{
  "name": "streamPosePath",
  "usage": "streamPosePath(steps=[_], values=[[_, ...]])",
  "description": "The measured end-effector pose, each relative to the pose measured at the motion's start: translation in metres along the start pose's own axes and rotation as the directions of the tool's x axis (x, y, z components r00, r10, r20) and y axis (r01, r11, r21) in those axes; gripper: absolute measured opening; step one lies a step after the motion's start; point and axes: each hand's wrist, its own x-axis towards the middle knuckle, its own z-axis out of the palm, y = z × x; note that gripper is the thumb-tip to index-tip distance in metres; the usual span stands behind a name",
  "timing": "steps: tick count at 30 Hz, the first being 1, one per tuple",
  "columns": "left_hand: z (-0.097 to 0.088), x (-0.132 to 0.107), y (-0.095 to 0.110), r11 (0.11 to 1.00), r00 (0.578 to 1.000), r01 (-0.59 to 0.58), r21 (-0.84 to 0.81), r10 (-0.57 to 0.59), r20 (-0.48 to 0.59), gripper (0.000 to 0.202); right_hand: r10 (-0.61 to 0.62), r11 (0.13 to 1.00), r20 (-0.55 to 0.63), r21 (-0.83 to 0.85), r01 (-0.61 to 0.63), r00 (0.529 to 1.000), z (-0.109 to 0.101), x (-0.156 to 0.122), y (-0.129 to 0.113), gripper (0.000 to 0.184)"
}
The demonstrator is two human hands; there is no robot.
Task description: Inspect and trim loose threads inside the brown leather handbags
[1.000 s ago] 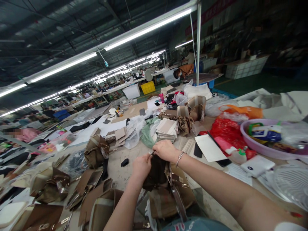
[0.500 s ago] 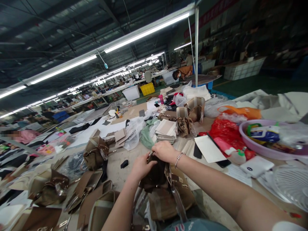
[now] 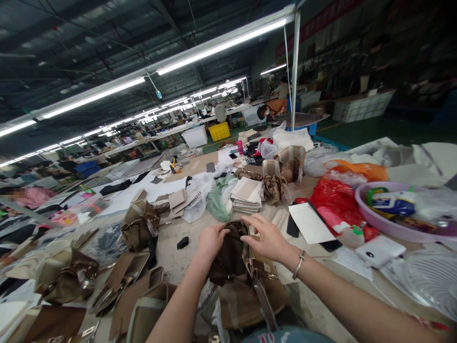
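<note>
A brown handbag [image 3: 228, 259] stands upright in front of me with its mouth facing up, its dark inside showing. My left hand [image 3: 213, 242] is closed on the left side of the rim, thumb pointing inward. At the rim's right side is my right hand [image 3: 267, 236], its fingers and thumb apart; whether the fingertips touch the edge I cannot tell. A strap [image 3: 263, 302] hangs down the bag's near side. Below and to the right lies a tan-brown bag panel [image 3: 246, 307] with metal fittings, partly hidden by the strap.
Several brown bags [image 3: 139, 224] stand on the left of the table. A stack of beige panels [image 3: 247, 193] sits beyond my hands, beside a green plastic bag [image 3: 218, 202]. On the right are a white sheet [image 3: 310, 221], a white power bank-like box [image 3: 380, 250] and a lilac basin [image 3: 367, 209].
My right hand has let go near my left hand and moved right along the rim, its fingers spreading. The bag's mouth is wider now. My left hand still grips the rim.
</note>
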Motion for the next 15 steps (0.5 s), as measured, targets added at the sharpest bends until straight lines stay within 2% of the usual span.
streamPosePath(steps=[4,9,12,15], values=[[-0.001,0.004,0.003,0.998,0.999,0.04,0.052,-0.041,0.014,0.027,0.023,1.0,-0.045,0.02,-0.022,0.999,0.006,-0.024,-0.01,0.064],[-0.004,0.007,0.009,0.988,0.994,0.106,0.112,-0.108,0.014,0.027,0.07,0.997,0.029,0.017,-0.07,0.997,0.024,-0.052,-0.024,0.097],[-0.004,0.008,0.011,0.978,0.99,0.139,0.158,-0.142,0.009,0.029,0.104,0.994,0.066,0.025,-0.106,0.992,0.036,-0.061,-0.027,0.101],[-0.003,0.009,0.012,0.967,0.989,0.144,0.208,-0.145,-0.012,0.032,0.149,0.988,0.063,0.022,-0.15,0.987,0.04,-0.064,-0.027,0.097]])
